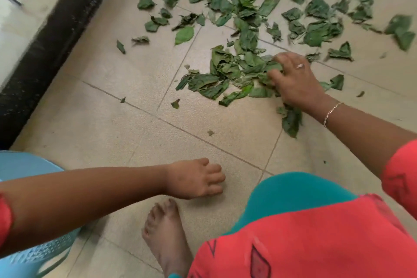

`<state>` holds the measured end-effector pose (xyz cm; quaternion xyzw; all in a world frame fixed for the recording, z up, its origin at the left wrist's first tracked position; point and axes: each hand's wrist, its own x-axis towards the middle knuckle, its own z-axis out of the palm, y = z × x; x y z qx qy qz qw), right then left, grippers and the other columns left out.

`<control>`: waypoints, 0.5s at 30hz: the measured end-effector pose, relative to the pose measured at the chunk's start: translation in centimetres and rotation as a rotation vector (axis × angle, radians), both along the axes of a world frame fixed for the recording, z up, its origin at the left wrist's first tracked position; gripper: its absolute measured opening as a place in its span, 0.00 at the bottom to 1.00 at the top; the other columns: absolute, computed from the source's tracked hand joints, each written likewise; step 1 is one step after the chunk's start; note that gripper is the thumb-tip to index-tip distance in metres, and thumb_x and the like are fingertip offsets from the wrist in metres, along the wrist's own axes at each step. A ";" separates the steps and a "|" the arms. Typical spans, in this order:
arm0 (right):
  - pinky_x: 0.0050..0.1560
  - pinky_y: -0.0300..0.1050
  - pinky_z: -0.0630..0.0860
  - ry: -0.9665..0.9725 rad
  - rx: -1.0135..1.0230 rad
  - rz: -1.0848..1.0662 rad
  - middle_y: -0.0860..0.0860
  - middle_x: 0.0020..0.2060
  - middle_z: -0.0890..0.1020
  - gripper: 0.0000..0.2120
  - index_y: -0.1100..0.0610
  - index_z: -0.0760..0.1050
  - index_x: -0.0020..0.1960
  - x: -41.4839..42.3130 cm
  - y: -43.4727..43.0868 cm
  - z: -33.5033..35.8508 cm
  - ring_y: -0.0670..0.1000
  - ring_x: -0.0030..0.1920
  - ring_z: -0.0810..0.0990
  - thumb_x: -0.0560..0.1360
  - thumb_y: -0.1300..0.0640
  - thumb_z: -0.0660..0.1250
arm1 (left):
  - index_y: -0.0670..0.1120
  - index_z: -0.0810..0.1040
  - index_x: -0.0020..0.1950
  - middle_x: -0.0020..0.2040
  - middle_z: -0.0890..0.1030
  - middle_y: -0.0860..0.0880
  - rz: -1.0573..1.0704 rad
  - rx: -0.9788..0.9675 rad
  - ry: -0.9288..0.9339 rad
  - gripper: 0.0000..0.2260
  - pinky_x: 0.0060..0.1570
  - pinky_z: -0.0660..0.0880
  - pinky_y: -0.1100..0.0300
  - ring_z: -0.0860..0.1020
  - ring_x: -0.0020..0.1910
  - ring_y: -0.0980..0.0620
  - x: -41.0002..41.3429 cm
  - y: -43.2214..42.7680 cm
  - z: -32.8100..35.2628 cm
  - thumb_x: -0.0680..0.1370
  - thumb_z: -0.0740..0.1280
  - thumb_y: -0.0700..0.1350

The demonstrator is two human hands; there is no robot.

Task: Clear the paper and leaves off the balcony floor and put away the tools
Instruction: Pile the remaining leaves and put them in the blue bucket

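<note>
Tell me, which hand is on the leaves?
The right hand, wearing a ring and bracelet, touches the leaf pile; the left hand hangs over bare tile, holding nothing.
</note>
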<state>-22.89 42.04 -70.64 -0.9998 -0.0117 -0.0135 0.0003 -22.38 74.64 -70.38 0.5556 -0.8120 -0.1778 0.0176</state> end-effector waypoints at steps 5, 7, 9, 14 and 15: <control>0.38 0.42 0.65 0.275 0.277 -0.033 0.54 0.48 0.77 0.11 0.56 0.76 0.49 -6.4 2.6 0.6 0.55 0.47 0.75 0.72 0.66 0.59 | 0.43 0.73 0.45 0.41 0.76 0.46 -0.084 0.119 0.129 0.07 0.38 0.73 0.59 0.71 0.40 0.50 -1.3 -4.9 1.3 0.74 0.56 0.40; 0.39 0.46 0.70 0.414 0.397 -0.013 0.53 0.45 0.78 0.13 0.55 0.77 0.46 -10.0 2.5 0.5 0.58 0.48 0.77 0.67 0.63 0.57 | 0.40 0.74 0.57 0.55 0.75 0.43 -0.067 0.245 0.000 0.11 0.49 0.72 0.53 0.73 0.50 0.46 -0.9 -7.1 0.7 0.80 0.55 0.41; 0.52 0.51 0.73 0.385 0.437 -0.158 0.57 0.53 0.78 0.23 0.56 0.77 0.55 -12.5 1.3 0.0 0.60 0.55 0.75 0.64 0.65 0.54 | 0.42 0.72 0.61 0.59 0.73 0.42 0.052 0.177 -0.098 0.12 0.48 0.72 0.50 0.73 0.55 0.44 0.7 -9.5 0.0 0.80 0.56 0.44; 0.55 0.47 0.69 0.322 0.533 -0.485 0.56 0.55 0.75 0.24 0.57 0.76 0.58 -18.2 -0.3 2.3 0.58 0.56 0.71 0.66 0.66 0.53 | 0.43 0.65 0.67 0.67 0.66 0.41 0.220 0.183 -0.353 0.15 0.50 0.69 0.50 0.67 0.64 0.42 4.1 -15.9 1.7 0.81 0.53 0.43; 0.53 0.47 0.70 0.462 0.529 -0.453 0.54 0.52 0.77 0.19 0.56 0.77 0.54 -19.7 0.1 2.9 0.56 0.55 0.73 0.68 0.63 0.54 | 0.43 0.66 0.67 0.68 0.66 0.41 0.202 0.173 -0.361 0.16 0.50 0.69 0.50 0.67 0.64 0.42 4.2 -17.0 2.3 0.81 0.53 0.44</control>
